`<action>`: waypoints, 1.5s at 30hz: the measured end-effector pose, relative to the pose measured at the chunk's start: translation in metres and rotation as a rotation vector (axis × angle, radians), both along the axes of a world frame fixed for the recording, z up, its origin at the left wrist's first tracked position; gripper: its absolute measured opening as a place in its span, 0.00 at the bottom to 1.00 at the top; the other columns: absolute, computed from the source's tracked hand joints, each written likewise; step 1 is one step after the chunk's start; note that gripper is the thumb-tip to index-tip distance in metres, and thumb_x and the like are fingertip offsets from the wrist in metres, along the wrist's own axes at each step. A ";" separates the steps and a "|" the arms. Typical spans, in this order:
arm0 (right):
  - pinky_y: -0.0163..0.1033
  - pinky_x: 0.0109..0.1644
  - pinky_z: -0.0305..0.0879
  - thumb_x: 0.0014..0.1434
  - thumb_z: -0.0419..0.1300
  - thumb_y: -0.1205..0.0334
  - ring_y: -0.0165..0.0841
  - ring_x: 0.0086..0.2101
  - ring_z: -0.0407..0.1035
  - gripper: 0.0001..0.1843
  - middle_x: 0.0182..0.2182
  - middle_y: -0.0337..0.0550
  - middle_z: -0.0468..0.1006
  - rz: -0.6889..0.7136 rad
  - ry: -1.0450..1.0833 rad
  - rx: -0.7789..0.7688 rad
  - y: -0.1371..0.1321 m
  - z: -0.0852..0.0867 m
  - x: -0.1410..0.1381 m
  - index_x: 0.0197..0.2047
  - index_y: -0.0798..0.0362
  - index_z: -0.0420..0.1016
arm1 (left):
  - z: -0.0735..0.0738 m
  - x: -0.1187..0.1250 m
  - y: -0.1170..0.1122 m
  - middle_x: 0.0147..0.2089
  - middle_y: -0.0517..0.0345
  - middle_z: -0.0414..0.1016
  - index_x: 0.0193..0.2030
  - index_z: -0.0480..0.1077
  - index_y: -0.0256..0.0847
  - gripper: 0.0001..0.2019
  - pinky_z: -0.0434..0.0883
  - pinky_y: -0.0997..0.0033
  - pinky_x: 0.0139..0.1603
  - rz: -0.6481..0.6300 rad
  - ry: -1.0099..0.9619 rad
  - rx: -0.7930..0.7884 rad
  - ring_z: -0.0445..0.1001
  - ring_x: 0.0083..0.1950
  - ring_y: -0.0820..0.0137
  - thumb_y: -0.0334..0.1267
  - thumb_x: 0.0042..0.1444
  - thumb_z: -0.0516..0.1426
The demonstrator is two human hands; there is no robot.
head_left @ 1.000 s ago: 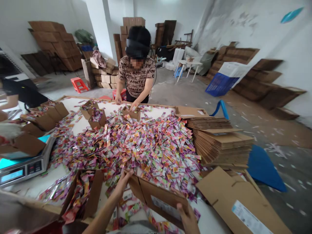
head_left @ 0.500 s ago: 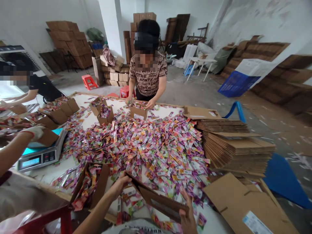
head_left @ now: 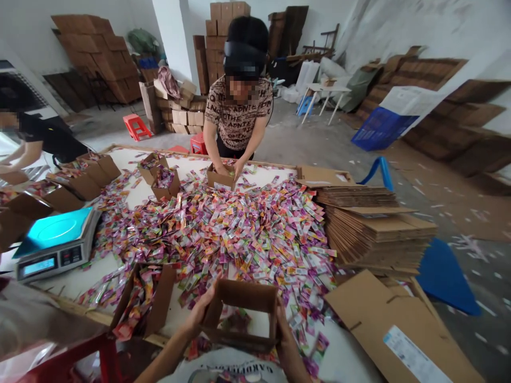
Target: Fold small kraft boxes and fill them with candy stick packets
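Between my two hands is a brown cardboard box (head_left: 239, 336), opened out into a square with no bottom closed; the table and some sachets show through it. My left hand (head_left: 203, 308) grips its left side, and my right hand (head_left: 282, 324) is on its right side, fingers partly hidden by the wall. Beyond the box spreads a large heap of small colourful sachets (head_left: 239, 229). To the left of my left hand stands an open carton (head_left: 162, 303) holding many sachets.
Flattened cartons (head_left: 383, 239) are stacked at the right, with another flat carton (head_left: 399, 324) nearer. A digital scale (head_left: 59, 234) stands at the left beside filled boxes (head_left: 83, 183). Across the table, a person (head_left: 239, 106) has both hands at a small box (head_left: 219, 178).
The flattened box in my hands has been opened into a square frame. A gloved hand and the box on the scale have left it. The person opposite has reached into their box.
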State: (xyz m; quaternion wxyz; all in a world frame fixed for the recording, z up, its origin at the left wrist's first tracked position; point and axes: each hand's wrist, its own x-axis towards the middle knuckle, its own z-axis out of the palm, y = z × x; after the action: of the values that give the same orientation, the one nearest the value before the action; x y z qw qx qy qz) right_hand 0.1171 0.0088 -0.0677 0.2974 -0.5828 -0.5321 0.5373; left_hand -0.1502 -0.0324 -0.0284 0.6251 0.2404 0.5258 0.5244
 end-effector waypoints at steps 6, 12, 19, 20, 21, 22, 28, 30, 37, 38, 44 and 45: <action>0.49 0.61 0.65 0.50 0.61 0.43 0.44 0.55 0.70 0.33 0.52 0.49 0.76 0.000 0.024 0.069 -0.005 -0.019 -0.001 0.57 0.48 0.71 | -0.043 0.013 -0.028 0.67 0.44 0.67 0.64 0.64 0.46 0.32 0.54 0.51 0.72 -0.061 0.513 0.091 0.62 0.70 0.53 0.47 0.53 0.63; 0.56 0.64 0.60 0.52 0.61 0.48 0.50 0.59 0.65 0.17 0.57 0.53 0.73 0.079 -0.075 0.159 -0.013 -0.016 0.037 0.40 0.48 0.81 | -0.039 -0.018 -0.056 0.71 0.48 0.61 0.56 0.73 0.51 0.18 0.54 0.46 0.70 -0.382 0.718 0.289 0.54 0.73 0.52 0.50 0.63 0.53; 0.56 0.69 0.50 0.57 0.57 0.37 0.49 0.64 0.58 0.24 0.62 0.52 0.68 0.153 0.011 -0.015 -0.014 -0.003 0.029 0.42 0.48 0.78 | -0.020 -0.022 -0.033 0.64 0.44 0.66 0.48 0.73 0.46 0.21 0.63 0.47 0.64 -0.415 0.712 0.187 0.63 0.66 0.48 0.52 0.50 0.64; 0.55 0.68 0.53 0.55 0.58 0.38 0.49 0.63 0.59 0.24 0.62 0.51 0.68 0.112 0.017 -0.018 -0.015 -0.004 0.022 0.43 0.47 0.77 | -0.023 -0.017 -0.027 0.59 0.45 0.69 0.45 0.72 0.45 0.17 0.65 0.48 0.62 -0.380 0.734 0.123 0.66 0.63 0.50 0.48 0.51 0.64; 0.54 0.66 0.57 0.54 0.60 0.39 0.49 0.62 0.61 0.24 0.62 0.50 0.68 0.064 0.017 -0.021 -0.016 -0.005 0.017 0.46 0.47 0.75 | -0.027 -0.012 -0.023 0.56 0.46 0.71 0.46 0.71 0.45 0.16 0.66 0.49 0.61 -0.350 0.749 0.067 0.68 0.60 0.51 0.44 0.50 0.64; 0.52 0.64 0.60 0.52 0.62 0.41 0.48 0.61 0.62 0.25 0.61 0.49 0.68 0.016 0.009 -0.022 -0.018 -0.007 0.011 0.49 0.46 0.73 | -0.031 -0.007 -0.021 0.55 0.46 0.71 0.49 0.70 0.45 0.19 0.66 0.50 0.61 -0.330 0.756 0.028 0.68 0.59 0.52 0.40 0.49 0.63; 0.56 0.60 0.62 0.44 0.61 0.55 0.50 0.52 0.68 0.26 0.48 0.52 0.74 -0.063 -0.206 0.070 -0.014 -0.020 -0.010 0.48 0.50 0.67 | -0.044 0.021 -0.020 0.55 0.47 0.73 0.55 0.67 0.42 0.26 0.65 0.49 0.62 -0.314 0.960 -0.014 0.68 0.59 0.55 0.27 0.47 0.54; 0.57 0.60 0.61 0.44 0.59 0.57 0.51 0.50 0.68 0.23 0.45 0.53 0.74 -0.083 -0.266 0.129 -0.012 -0.024 -0.013 0.46 0.51 0.67 | -0.042 0.025 -0.020 0.58 0.44 0.71 0.56 0.69 0.43 0.24 0.61 0.44 0.64 -0.280 1.062 -0.021 0.66 0.62 0.52 0.27 0.51 0.52; 0.56 0.57 0.65 0.47 0.60 0.48 0.49 0.48 0.70 0.22 0.44 0.50 0.76 -0.016 -0.256 0.094 0.005 -0.039 -0.004 0.44 0.49 0.69 | -0.020 0.030 -0.001 0.78 0.43 0.41 0.72 0.49 0.63 0.48 0.45 0.24 0.65 -0.975 1.250 0.446 0.48 0.73 0.34 0.62 0.45 0.64; 0.55 0.55 0.66 0.48 0.60 0.44 0.48 0.47 0.71 0.23 0.43 0.49 0.77 -0.008 -0.240 0.052 0.014 -0.036 -0.004 0.43 0.48 0.69 | -0.015 0.030 0.002 0.78 0.43 0.38 0.72 0.46 0.65 0.50 0.46 0.22 0.64 -1.004 1.253 0.458 0.48 0.72 0.32 0.63 0.44 0.65; 0.55 0.61 0.61 0.61 0.54 0.43 0.44 0.56 0.65 0.25 0.53 0.52 0.73 0.093 -0.200 0.458 0.097 0.007 -0.090 0.55 0.49 0.68 | 0.013 -0.022 -0.064 0.76 0.42 0.48 0.71 0.50 0.65 0.50 0.54 0.26 0.63 -0.615 1.291 0.144 0.54 0.70 0.34 0.62 0.42 0.65; 0.56 0.62 0.60 0.62 0.54 0.46 0.44 0.57 0.64 0.24 0.53 0.53 0.72 0.152 -0.198 0.562 0.106 0.011 -0.122 0.56 0.50 0.68 | 0.016 -0.038 -0.093 0.75 0.43 0.50 0.71 0.53 0.63 0.48 0.56 0.28 0.64 -0.442 1.302 0.031 0.53 0.70 0.34 0.61 0.42 0.66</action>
State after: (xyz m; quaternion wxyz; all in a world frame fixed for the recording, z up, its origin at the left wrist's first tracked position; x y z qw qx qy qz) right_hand -0.0046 0.1147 -0.0566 0.3529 -0.4858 -0.7282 0.3304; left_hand -0.1884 -0.1253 -0.0127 0.2704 0.6173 0.7253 0.1407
